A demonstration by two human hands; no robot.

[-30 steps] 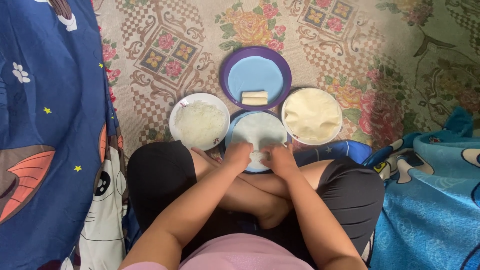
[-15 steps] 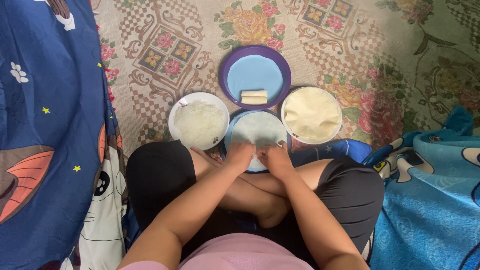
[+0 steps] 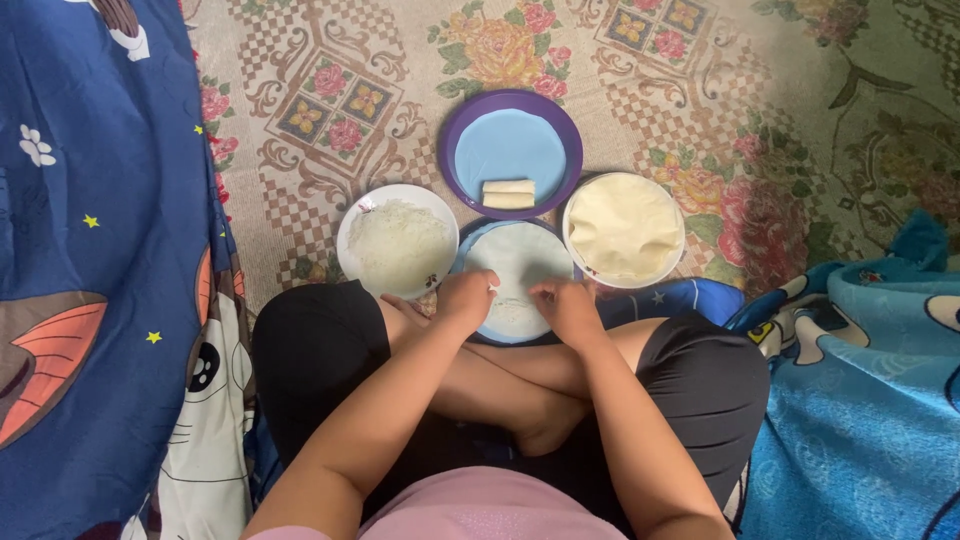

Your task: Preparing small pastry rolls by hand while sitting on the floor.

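Under both hands, a thin pale wrapper [image 3: 515, 275] lies on a blue plate [image 3: 470, 258]. Left hand [image 3: 465, 298] and right hand [image 3: 565, 305] pinch its near edge. Pulling unevenly could tear it; shredded filling [image 3: 398, 243] sits left, stacked wrappers [image 3: 623, 226] right.

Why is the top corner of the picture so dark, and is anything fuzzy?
In the head view, a soft shadow dims the flowered mat at the upper right, while the middle is evenly lit; the purple plate, the white bowl and both hands, left hand and right hand, look sharp, with no glare; only the pink shirt at the bottom edge looks a bit soft.
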